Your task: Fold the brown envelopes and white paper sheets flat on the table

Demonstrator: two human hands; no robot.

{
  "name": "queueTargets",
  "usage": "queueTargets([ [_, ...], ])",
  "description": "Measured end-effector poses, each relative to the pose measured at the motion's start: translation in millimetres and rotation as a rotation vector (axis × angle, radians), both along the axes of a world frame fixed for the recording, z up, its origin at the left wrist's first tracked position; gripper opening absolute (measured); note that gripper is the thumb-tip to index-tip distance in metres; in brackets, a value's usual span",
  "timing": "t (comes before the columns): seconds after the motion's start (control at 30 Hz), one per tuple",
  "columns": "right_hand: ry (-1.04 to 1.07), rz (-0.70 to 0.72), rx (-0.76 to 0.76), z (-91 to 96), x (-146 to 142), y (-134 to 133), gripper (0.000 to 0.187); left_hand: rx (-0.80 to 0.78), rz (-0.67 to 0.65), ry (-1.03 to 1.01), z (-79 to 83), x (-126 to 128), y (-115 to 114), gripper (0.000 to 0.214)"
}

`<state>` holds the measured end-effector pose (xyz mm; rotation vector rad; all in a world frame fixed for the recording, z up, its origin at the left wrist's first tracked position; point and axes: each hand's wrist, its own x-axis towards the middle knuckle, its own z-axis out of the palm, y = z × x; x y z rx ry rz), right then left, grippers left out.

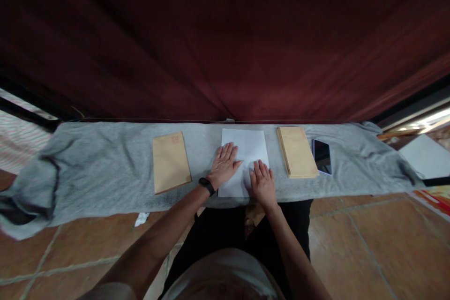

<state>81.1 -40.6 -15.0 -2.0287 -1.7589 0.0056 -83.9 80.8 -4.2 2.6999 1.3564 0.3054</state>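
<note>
White paper lies flat on the grey cloth in front of me; whether it is one sheet or a stack I cannot tell. My left hand, with a black band on the wrist, rests palm down on its left side, fingers stretched out. Lower on the right side of the paper, my right hand lies flat with its fingers extended. To the left is a brown envelope with a faint red mark near its top corner. A stack of brown envelopes sits to the right of the paper.
A phone lies against the right side of the envelope stack. The grey cloth covers a long narrow surface. Behind it hangs a dark red curtain. A crumpled white scrap is on the tiled floor.
</note>
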Motion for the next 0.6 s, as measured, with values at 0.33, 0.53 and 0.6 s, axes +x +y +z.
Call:
queueTargets([
  [0.33,0.096,0.184,-0.050,16.0,-16,78,0.053,0.034,-0.030,0.019,-0.1,-1,1,0.060],
  [0.53,0.051,0.209,-0.055,12.5,-15,108,0.053,0.035,-0.004,0.002,0.0,0,5,0.056],
  [0.6,0.053,0.198,-0.046,10.7,-11,114,0.053,0.027,0.031,-0.021,3.8,6,11,0.057],
])
